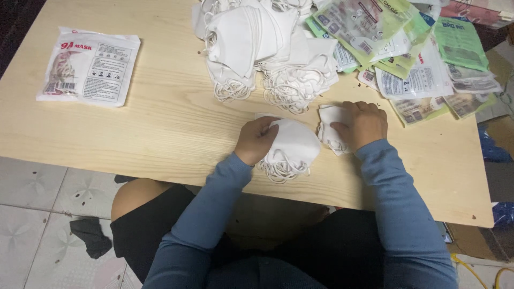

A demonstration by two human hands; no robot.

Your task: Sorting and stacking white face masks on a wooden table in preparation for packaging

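As fingers grip, left hand (256, 140) clasps folded white mask (293, 143), right hand (361, 124) pinches smaller mask (327, 119)

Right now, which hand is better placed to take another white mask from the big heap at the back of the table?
Probably the right hand: it rests on a small folded white mask just below the heap of white masks. The left hand grips a small stack of white masks nearer the table edge.

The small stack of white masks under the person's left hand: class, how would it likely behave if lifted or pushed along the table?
The stack of white masks is thin folded fabric, so it would probably flop and fan apart unless pinched, as the left hand grips it. It looks light for its bulk. The loose ear loops trailing at the table edge might snag or drag.
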